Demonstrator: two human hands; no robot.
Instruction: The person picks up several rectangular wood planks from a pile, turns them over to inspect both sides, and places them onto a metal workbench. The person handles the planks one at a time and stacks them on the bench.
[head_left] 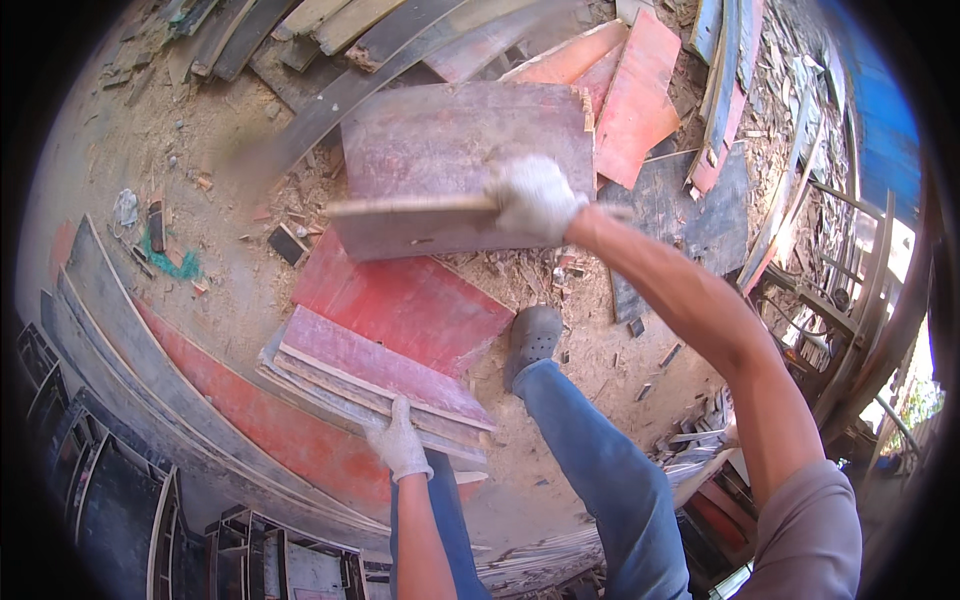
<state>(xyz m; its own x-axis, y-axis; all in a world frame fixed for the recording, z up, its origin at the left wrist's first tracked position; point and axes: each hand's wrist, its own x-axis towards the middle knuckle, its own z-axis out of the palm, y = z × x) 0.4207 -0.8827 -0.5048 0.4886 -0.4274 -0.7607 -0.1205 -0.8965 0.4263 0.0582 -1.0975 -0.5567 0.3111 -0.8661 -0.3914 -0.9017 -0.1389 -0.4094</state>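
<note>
While the person's head camera looks down, both hands show in white gloves over a dusty brown floor (pixel 235 325) sprinkled with wood chips. Up near the middle, the right hand (pixel 538 200) is a bit blurry, and its fingers look closed on the pale top edge of a tilted purple-brown board (pixel 440 236). Just behind that one is a wide purple board (pixel 450 130) with its face showing. Lower down, the left hand (pixel 398 445) touches the near edge of a stack of boards (pixel 375 372), with a finger over the top; most of its fingers are hidden, so one cannot tell if it is gripping. The stack sits close to the person's left leg, and its top board is pinkish purple. A bright red board (pixel 400 305) lies partly under the stack, between it and the tilted board. Beside the red board is a gray shoe (pixel 534 342) with holes, below a blue pant leg (pixel 590 425). Orange boards (pixel 640 110) lie past the right hand, near a dark flat board (pixel 705 210). Over to the left, there is a scrap of green netting (pixel 178 262), and long boards (pixel 270 425) that look bent lie near the left arm.
</note>
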